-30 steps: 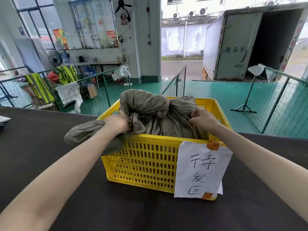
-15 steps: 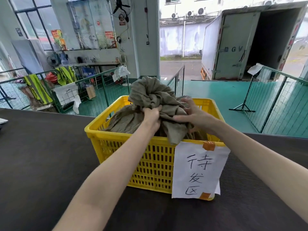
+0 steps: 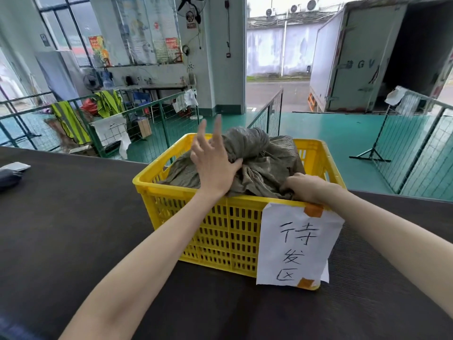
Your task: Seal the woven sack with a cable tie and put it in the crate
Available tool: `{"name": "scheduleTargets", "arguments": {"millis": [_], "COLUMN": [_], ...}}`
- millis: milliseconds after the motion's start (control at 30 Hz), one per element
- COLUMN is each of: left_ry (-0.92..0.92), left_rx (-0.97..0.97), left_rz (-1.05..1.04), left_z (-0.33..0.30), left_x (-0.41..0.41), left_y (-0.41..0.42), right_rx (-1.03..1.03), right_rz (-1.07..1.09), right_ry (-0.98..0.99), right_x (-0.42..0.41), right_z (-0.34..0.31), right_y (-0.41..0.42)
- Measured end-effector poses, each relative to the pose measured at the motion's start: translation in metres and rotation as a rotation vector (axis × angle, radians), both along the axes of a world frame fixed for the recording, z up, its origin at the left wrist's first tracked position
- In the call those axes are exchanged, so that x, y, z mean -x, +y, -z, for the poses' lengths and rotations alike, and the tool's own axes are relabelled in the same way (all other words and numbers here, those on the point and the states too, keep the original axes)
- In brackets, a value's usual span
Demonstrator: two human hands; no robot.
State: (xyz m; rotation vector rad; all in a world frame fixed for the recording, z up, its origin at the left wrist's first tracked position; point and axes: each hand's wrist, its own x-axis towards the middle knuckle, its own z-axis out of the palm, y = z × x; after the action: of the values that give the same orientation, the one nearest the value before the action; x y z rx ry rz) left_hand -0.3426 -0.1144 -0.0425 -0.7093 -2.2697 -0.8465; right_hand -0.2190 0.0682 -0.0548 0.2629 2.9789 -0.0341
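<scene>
A grey-green woven sack [image 3: 257, 165] lies bunched inside the yellow slotted crate [image 3: 220, 231] on the dark table. My left hand [image 3: 214, 163] is raised over the sack with fingers spread, its thumb touching the fabric. My right hand [image 3: 302, 186] is closed on a fold of the sack at the crate's near right rim. I cannot see a cable tie on the sack.
A white paper label [image 3: 297, 244] with handwritten characters is taped to the crate's front. A dark object with a white card [image 3: 12, 171] lies at the table's left edge. Green railings [image 3: 152, 126] and a truck [image 3: 367, 57] stand beyond the table.
The sack's loose end, which hung over the crate's left rim, is now inside the crate. My left hand has let go and opened. My right hand moved down to the near rim.
</scene>
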Motion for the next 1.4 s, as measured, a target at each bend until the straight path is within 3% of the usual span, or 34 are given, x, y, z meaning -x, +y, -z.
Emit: {"name": "scheduleTargets", "arguments": {"millis": [67, 167, 267, 400, 533, 667, 733, 833, 967, 1067, 1267, 1400], "left_ry": [0.077, 0.069, -0.162, -0.635, -0.82, -0.89, -0.865, -0.752, -0.542, -0.447, -0.502, -0.541], "left_rx": [0.275, 0.5, 0.67, 0.683, 0.918, 1.014, 0.973, 0.728, 0.569, 0.436, 0.109, -0.127], "left_rz": [0.025, 0.107, 0.31, 0.495, 0.463, 0.422, 0.451, 0.475, 0.532, 0.525, 0.536, 0.516], "left_z": [0.0, 0.005, -0.002, -0.021, -0.01, -0.01, -0.011, -0.005, -0.008, -0.021, -0.06, -0.082], "left_x": [0.001, -0.002, -0.004, -0.007, -0.012, -0.016, -0.017, -0.016, -0.022, -0.032, -0.063, -0.091], "left_y": [-0.005, -0.009, -0.008, -0.01, -0.004, 0.006, 0.003, -0.011, -0.026, -0.028, -0.023, -0.017], "right_rx": [0.082, 0.153, 0.192, 0.281, 0.432, 0.481, 0.467, 0.481, 0.506, 0.667, 0.913, 1.016], "right_rz": [0.004, 0.069, 0.124, 0.194, 0.225, 0.265, 0.277, 0.228, 0.17, 0.175, 0.216, 0.216], "right_ry": [-0.089, -0.179, -0.28, -0.286, -0.127, -0.11, -0.11, -0.035, 0.242, 0.447, 0.768, 0.82], "right_x": [0.0, -0.002, -0.009, -0.018, -0.022, -0.025, -0.029, -0.038, -0.049, -0.055, -0.083, -0.105], "right_z": [-0.002, -0.011, -0.018, -0.022, -0.022, -0.015, -0.015, -0.018, -0.023, -0.035, -0.072, -0.096], "right_y": [0.006, 0.01, 0.012, 0.013, 0.011, 0.008, 0.006, 0.006, 0.013, 0.016, 0.015, 0.02]}}
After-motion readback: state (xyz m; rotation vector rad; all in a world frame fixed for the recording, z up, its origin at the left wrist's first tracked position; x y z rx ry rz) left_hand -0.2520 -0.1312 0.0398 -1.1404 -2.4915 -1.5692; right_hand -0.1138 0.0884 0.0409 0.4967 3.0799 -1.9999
